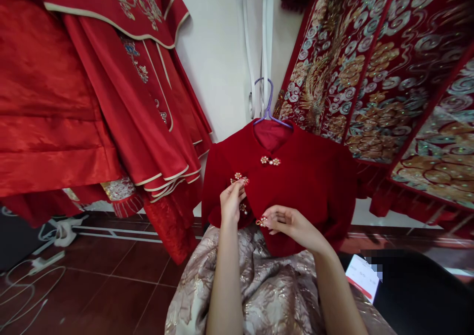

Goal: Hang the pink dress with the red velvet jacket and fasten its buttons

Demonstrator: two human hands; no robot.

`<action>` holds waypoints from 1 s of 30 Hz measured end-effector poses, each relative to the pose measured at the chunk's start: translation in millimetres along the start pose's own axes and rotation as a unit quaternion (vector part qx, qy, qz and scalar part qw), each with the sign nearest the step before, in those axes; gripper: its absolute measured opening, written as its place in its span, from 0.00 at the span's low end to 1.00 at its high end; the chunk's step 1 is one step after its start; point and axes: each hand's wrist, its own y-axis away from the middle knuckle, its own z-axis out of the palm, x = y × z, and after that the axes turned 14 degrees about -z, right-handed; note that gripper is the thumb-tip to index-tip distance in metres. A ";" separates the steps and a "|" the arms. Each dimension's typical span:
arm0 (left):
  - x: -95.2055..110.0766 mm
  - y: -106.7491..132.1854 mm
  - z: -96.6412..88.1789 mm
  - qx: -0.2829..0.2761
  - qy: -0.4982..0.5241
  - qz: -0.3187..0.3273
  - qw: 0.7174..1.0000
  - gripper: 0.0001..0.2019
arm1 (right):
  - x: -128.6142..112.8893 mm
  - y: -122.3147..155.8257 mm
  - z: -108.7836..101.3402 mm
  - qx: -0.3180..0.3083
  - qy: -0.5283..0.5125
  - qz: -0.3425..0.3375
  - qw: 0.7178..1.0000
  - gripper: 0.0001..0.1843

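A dark red velvet jacket (307, 177) hangs on a purple hanger (268, 100). Its jewelled flower fastener (270, 161) at the collar is joined, while the front panels part below it. My left hand (231, 201) is closed in a pinch at a second flower fastener (238, 176), by the edge of the front; its fingertips partly cover it. Lower down, my right hand (291, 225) pinches a jewelled flower loop (262, 222) on the other panel's edge. Between the hands, another flower button (243, 208) shows on the jacket. A shiny beige brocade skirt (266, 280) is beneath.
Red garments with cream piping (122, 98) hang at left. Heavily embroidered red garments (374, 73) hang at right. White straps (264, 33) run down to the hanger. Cables and a power strip (46, 262) lie on the tiled floor. A white tag (363, 278) rests near a black surface at lower right.
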 end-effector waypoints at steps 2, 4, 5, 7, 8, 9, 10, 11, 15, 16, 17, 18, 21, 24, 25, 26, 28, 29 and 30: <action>-0.5 -1.6 0.1 0.007 -0.001 0.005 1.000 0.17 | -0.2 0.1 1.2 0.004 0.000 0.001 1.000 0.17; -1.9 -3.6 1.3 0.016 0.001 0.009 1.000 0.17 | -0.4 0.4 1.8 0.006 -0.001 0.002 1.000 0.17; -2.9 -4.3 2.1 0.022 0.003 0.009 1.000 0.17 | -0.5 0.6 1.7 0.006 -0.001 0.003 1.000 0.17; -4.7 -4.2 3.7 0.031 0.007 0.007 0.999 0.17 | -1.1 1.4 0.3 0.004 0.002 0.003 1.000 0.17; -5.0 -3.0 4.5 0.029 0.008 0.005 1.000 0.17 | -1.7 2.2 -0.8 0.003 0.005 0.001 1.000 0.17; -4.5 -1.0 5.5 0.022 0.005 0.004 1.000 0.17 | -2.7 3.3 -2.2 0.000 0.009 -0.001 1.000 0.16; -2.9 1.6 6.9 0.006 -0.004 -0.001 1.000 0.18 | -4.1 4.8 -4.0 -0.007 0.015 -0.004 1.000 0.16; 0.0 4.6 8.8 -0.014 -0.021 -0.007 1.000 0.19 | -5.8 6.8 -6.1 -0.019 0.022 -0.008 1.000 0.15; 24.2 13.2 25.0 -0.102 -0.192 0.052 0.975 0.21 | -13.0 18.3 -17.6 -0.112 0.045 -0.015 0.993 0.12; 32.6 12.9 30.9 -0.111 -0.253 0.106 0.955 0.19 | -14.3 21.1 -20.7 -0.128 0.047 -0.014 0.991 0.12; 41.2 11.5 37.1 -0.113 -0.316 0.168 0.927 0.16 | -15.2 23.5 -23.5 -0.135 0.048 -0.013 0.990 0.12; 49.7 9.3 43.4 -0.110 -0.381 0.231 0.888 0.14 | -15.8 25.3 -25.8 -0.136 0.048 -0.012 0.989 0.12; 71.3 2.0 60.6 -0.113 -0.560 0.360 0.737 0.10 | -16.7 27.5 -28.8 -0.129 0.044 -0.014 0.990 0.12; 85.4 -1.1 73.1 -0.108 -0.674 0.402 0.610 0.09 | -17.5 27.5 -28.3 -0.127 0.042 -0.013 0.991 0.12; 88.7 -0.9 76.3 -0.101 -0.700 0.409 0.576 0.09 | -17.7 27.7 -28.2 -0.126 0.043 -0.012 0.991 0.12; 91.6 -0.2 79.2 -0.098 -0.722 0.416 0.545 0.09 | -17.7 28.1 -28.4 -0.124 0.042 -0.012 0.991 0.12; 96.7 1.6 84.2 -0.106 -0.748 0.435 0.490 0.09 | -17.3 29.6 -30.0 -0.127 0.037 -0.011 0.991 0.12; 98.9 2.4 86.4 -0.116 -0.754 0.449 0.465 0.08 | -16.9 30.5 -31.2 -0.129 0.034 -0.010 0.991 0.11; 100.9 2.9 88.4 -0.127 -0.756 0.465 0.443 0.07 | -16.6 31.3 -32.5 -0.131 0.032 -0.009 0.991 0.11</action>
